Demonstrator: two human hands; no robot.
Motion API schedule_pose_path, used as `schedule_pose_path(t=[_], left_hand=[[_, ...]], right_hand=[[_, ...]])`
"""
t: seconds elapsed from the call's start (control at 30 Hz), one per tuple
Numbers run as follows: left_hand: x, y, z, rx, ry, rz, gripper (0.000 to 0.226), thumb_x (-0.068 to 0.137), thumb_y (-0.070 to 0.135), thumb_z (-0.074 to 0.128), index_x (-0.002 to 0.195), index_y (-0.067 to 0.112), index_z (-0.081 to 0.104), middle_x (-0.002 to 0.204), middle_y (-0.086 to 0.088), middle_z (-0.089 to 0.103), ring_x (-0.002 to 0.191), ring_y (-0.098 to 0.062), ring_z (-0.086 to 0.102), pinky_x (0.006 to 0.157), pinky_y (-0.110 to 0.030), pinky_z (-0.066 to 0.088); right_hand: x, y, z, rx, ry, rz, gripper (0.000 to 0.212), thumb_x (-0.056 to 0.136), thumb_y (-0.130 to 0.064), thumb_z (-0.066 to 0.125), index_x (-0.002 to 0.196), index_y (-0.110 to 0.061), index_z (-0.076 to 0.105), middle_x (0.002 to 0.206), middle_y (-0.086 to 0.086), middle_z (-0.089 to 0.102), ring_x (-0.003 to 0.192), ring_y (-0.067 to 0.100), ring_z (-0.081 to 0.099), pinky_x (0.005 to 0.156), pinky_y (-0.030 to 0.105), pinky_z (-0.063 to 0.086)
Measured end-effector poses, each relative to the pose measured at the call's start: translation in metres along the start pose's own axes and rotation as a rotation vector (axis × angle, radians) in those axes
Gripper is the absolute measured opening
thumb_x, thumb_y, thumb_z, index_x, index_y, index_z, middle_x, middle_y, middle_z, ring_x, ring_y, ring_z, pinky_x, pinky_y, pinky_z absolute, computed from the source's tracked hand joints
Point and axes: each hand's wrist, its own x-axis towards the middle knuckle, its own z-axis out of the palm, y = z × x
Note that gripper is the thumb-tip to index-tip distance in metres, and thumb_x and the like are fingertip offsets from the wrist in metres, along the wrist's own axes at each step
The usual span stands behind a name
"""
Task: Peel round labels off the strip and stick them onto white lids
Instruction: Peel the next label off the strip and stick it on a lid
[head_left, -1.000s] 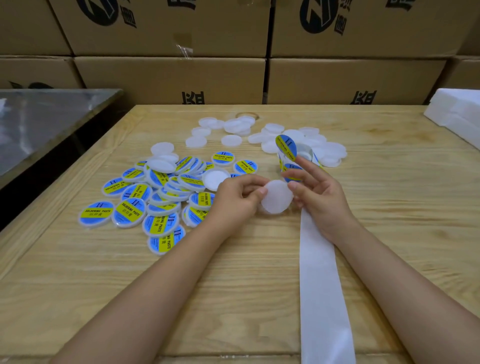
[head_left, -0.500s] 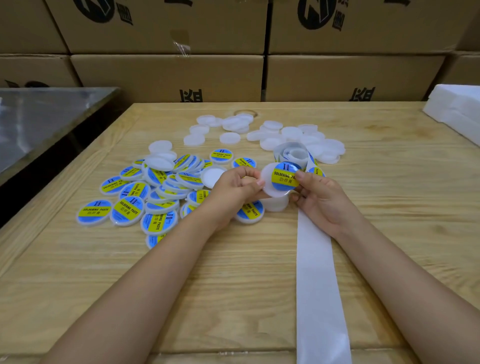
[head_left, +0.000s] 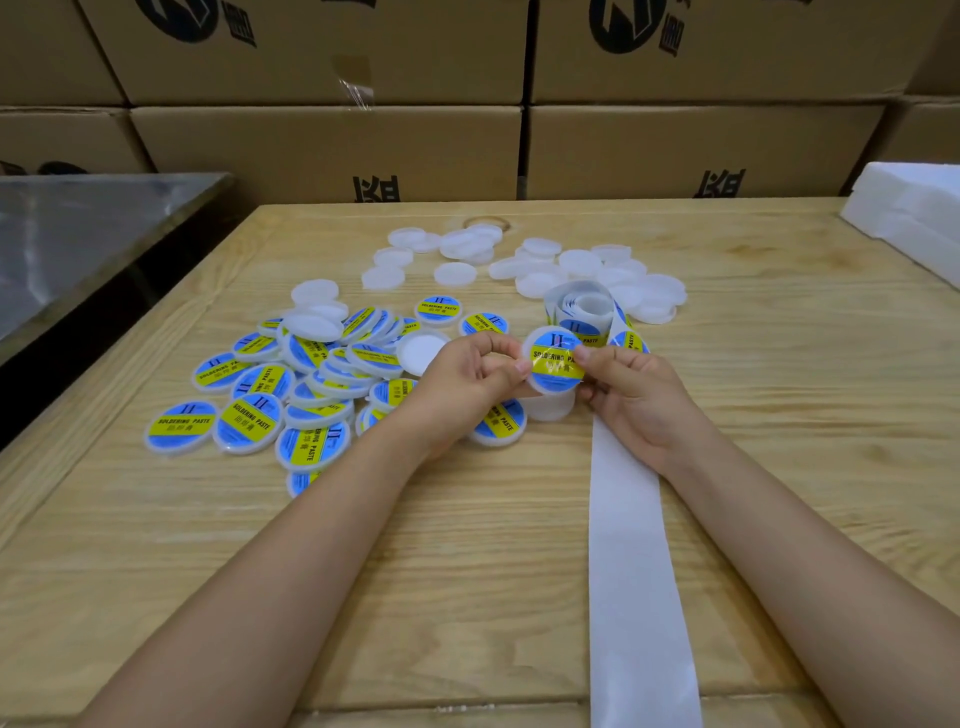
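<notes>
Holds one white lid (head_left: 534, 336) raised just above the wooden table (head_left: 467, 597), face toward the camera, a round label (head_left: 556, 358) already lying on it. Pinches the lid's left rim with the left hand (head_left: 467, 371), thumb and fingers curled round the edge. Presses the thumb of the right hand (head_left: 631, 397) onto the label's right part, other fingers tucked behind the lid, so grasping from both sides. Looks like the smoothing-down step, with a shiny crease in the yellow band near that thumb (hard to tell whether lifted film or only glare). Puts the lid squarely between the two hands, the label's yellow band running left to right with a slight dip toward the right. Key to the coming move: finds the heap of labelled lids (head_left: 291, 384) to the left, nearer the left hand, and the label roll (head_left: 582, 304) just beyond the right hand, its backing strip (head_left: 634, 571) running from there toward the near edge under the right wrist. Suggests a leftward drop by the left hand and a short far reach by the right for another label. Leaves a bare lid (head_left: 548, 409) on the table directly below the held one, and more bare lids (head_left: 576, 262) at the far side.
</notes>
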Motion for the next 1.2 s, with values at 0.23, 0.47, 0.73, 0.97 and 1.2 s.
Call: schedule_pose_path(t=[0.23, 0.47, 0.73, 0.97, 1.2], left_hand=[[0.001, -0.002, 0.0, 0.075, 0.018, 0.006, 0.004, 0.093, 0.009, 0.055, 0.089, 0.011, 0.054, 0.104, -0.044, 0.055, 0.101, -0.039, 0.062, 0.099, -0.053, 0.043], [0.005, -0.007, 0.001, 0.004, 0.05, 0.0, 0.011, 0.093, 0.008, 0.054, 0.085, 0.014, 0.053, 0.092, -0.027, 0.066, 0.09, -0.027, 0.069, 0.093, -0.039, 0.049], [0.01, -0.008, 0.002, -0.208, 0.015, -0.002, 0.011, 0.094, 0.005, 0.051, 0.086, 0.009, 0.056, 0.078, -0.006, 0.073, 0.078, -0.017, 0.072, 0.075, -0.02, 0.055], [0.007, -0.006, 0.001, -0.309, -0.062, 0.017, 0.011, 0.094, 0.001, 0.046, 0.089, 0.006, 0.054, 0.074, -0.004, 0.073, 0.073, -0.012, 0.071, 0.07, -0.017, 0.054], [0.007, -0.008, 0.0, -0.304, -0.13, 0.052, 0.011, 0.093, -0.003, 0.045, 0.088, 0.005, 0.052, 0.076, -0.006, 0.072, 0.075, -0.017, 0.071, 0.078, -0.022, 0.056]], right_hand=[[0.0, 0.005, 0.004, -0.122, 0.125, -0.06, 0.011, 0.064, -0.024, 0.073, 0.062, -0.014, 0.068, 0.075, 0.012, 0.06, 0.074, 0.021, 0.048, 0.063, 0.025, 0.039], [-0.007, 0.008, 0.008, -0.399, 0.227, -0.275, 0.014, 0.078, -0.009, 0.073, 0.069, -0.016, 0.065, 0.065, -0.009, 0.067, 0.067, 0.006, 0.062, 0.067, 0.017, 0.05], [-0.019, 0.007, 0.019, -0.728, 0.364, -0.494, 0.008, 0.08, -0.014, 0.072, 0.088, -0.012, 0.071, 0.081, -0.003, 0.07, 0.071, 0.006, 0.061, 0.072, 0.019, 0.048], [-0.021, 0.008, 0.023, -0.668, 0.406, -0.535, 0.014, 0.081, -0.014, 0.072, 0.089, -0.024, 0.068, 0.077, -0.013, 0.067, 0.072, 0.0, 0.064, 0.075, 0.021, 0.051], [-0.018, 0.005, 0.025, -0.616, 0.461, -0.494, 0.024, 0.085, -0.017, 0.068, 0.104, -0.031, 0.064, 0.074, -0.014, 0.068, 0.067, -0.003, 0.062, 0.069, 0.018, 0.047]])
